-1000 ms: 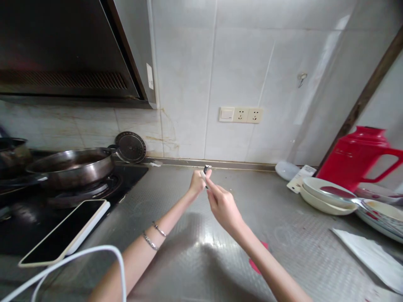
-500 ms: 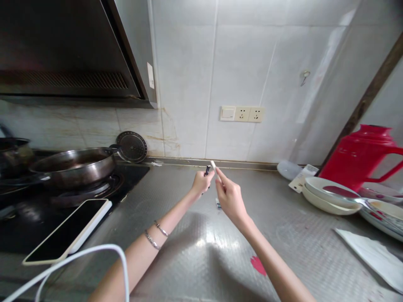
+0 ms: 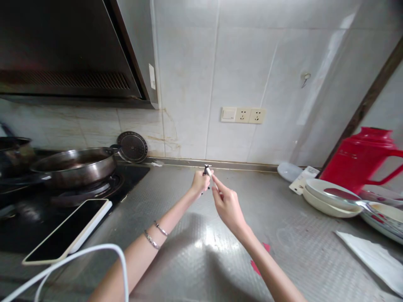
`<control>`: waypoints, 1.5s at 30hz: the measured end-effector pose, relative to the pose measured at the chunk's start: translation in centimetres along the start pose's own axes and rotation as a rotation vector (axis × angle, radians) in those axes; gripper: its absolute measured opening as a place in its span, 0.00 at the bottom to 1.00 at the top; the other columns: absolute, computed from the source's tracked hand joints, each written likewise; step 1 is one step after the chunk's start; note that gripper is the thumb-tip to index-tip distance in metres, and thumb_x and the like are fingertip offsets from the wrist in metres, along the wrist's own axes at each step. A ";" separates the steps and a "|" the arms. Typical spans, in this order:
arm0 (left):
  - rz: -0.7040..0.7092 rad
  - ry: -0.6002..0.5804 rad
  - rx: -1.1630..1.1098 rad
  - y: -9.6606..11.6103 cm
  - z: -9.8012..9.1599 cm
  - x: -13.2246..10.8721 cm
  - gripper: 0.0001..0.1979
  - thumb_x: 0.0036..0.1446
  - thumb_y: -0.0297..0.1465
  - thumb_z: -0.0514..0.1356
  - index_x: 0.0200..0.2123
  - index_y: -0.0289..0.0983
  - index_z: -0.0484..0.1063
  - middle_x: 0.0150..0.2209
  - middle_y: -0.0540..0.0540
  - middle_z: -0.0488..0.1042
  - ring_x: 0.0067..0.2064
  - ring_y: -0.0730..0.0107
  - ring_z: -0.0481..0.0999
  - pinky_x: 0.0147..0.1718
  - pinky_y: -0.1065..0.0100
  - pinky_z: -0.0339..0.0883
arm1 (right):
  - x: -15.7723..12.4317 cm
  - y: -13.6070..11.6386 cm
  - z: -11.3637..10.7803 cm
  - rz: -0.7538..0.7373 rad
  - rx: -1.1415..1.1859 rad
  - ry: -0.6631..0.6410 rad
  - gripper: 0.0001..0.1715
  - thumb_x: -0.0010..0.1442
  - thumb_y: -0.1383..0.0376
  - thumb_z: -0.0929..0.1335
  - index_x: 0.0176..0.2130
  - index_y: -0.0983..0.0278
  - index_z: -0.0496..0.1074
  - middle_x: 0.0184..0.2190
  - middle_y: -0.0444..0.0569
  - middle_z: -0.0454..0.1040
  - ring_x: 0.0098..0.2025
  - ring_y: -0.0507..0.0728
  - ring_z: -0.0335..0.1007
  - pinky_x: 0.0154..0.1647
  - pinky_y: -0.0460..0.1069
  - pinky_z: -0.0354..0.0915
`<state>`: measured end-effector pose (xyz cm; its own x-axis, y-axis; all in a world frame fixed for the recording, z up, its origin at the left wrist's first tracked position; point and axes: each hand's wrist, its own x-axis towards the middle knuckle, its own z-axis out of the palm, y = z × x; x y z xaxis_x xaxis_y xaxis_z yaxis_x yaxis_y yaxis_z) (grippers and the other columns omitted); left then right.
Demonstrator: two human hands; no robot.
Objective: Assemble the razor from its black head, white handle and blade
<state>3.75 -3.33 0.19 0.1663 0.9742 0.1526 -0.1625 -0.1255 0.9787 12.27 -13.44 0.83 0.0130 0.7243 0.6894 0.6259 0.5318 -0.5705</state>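
My left hand (image 3: 200, 182) is closed around a small black object (image 3: 206, 168) with a shiny end; its kind is hard to make out. My right hand (image 3: 229, 204) pinches a slim white stick (image 3: 209, 172), whose far tip meets or overlaps the black object. Both hands are held close together above the metal counter (image 3: 176, 260). Under my right forearm a red flat patch (image 3: 255, 267) shows in part on the counter.
To the left, a steel pan (image 3: 78, 167) sits on the black stove, with a phone (image 3: 67, 230) and white cable (image 3: 103, 247) nearer. Stacked dishes (image 3: 330, 205), a red thermos jug (image 3: 355, 161) and a white sheet (image 3: 371, 260) lie right.
My right hand has shifted slightly left and down, bringing the white stick's tip from beside the black object onto or in front of it. My left hand stays nearly still.
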 end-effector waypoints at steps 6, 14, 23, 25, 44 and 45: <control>0.020 -0.016 0.045 -0.3 -0.1 0.2 0.22 0.47 0.41 0.59 0.15 0.39 0.51 0.09 0.59 0.49 0.09 0.84 0.48 0.09 0.75 0.39 | 0.9 -0.1 0.1 0.076 0.057 0.055 0.28 0.59 0.65 0.57 0.57 0.69 0.62 0.20 0.42 0.62 0.20 0.47 0.52 0.22 0.41 0.54; 0.019 0.057 -0.021 1.2 -1.7 1.2 0.19 0.48 0.37 0.59 0.17 0.39 0.51 0.09 0.61 0.47 0.09 0.85 0.47 0.09 0.77 0.36 | 0.2 0.3 0.4 0.151 0.178 0.023 0.28 0.58 0.61 0.59 0.56 0.68 0.63 0.20 0.39 0.59 0.17 0.46 0.47 0.17 0.41 0.49; 0.038 0.126 -0.100 4.0 -4.5 2.1 0.19 0.46 0.34 0.60 0.16 0.38 0.50 0.09 0.61 0.46 0.09 0.87 0.46 0.10 0.78 0.35 | 1.8 3.9 -0.7 0.328 -0.349 -0.231 0.25 0.58 0.58 0.58 0.19 0.67 0.71 0.16 0.50 0.70 0.20 0.51 0.65 0.22 0.44 0.54; 0.042 0.111 -0.105 4.1 -4.4 2.0 0.19 0.46 0.34 0.60 0.16 0.38 0.50 0.09 0.61 0.47 0.09 0.87 0.46 0.09 0.78 0.34 | 1.5 4.6 0.5 0.364 -0.509 -0.344 0.23 0.56 0.60 0.59 0.19 0.67 0.71 0.19 0.55 0.73 0.24 0.55 0.69 0.23 0.45 0.55; 0.041 0.043 -0.052 2.8 -3.2 1.7 0.20 0.46 0.34 0.60 0.15 0.38 0.49 0.10 0.60 0.48 0.10 0.87 0.47 0.10 0.77 0.34 | 0.0 6.4 4.5 0.435 -0.687 -0.747 0.20 0.55 0.63 0.61 0.41 0.68 0.75 0.39 0.63 0.75 0.41 0.64 0.73 0.35 0.51 0.65; 0.042 0.040 -0.050 2.7 -3.2 1.7 0.20 0.46 0.34 0.60 0.15 0.38 0.49 0.10 0.60 0.48 0.10 0.87 0.47 0.10 0.77 0.34 | 0.2 6.5 4.2 0.429 -0.682 -0.738 0.20 0.55 0.61 0.61 0.40 0.69 0.75 0.38 0.63 0.76 0.40 0.64 0.73 0.34 0.51 0.64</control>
<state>0.46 -1.41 2.63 0.1199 0.9751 0.1866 -0.2169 -0.1577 0.9634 13.08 -7.98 -4.64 0.0050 0.9972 -0.0753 0.9843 -0.0181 -0.1755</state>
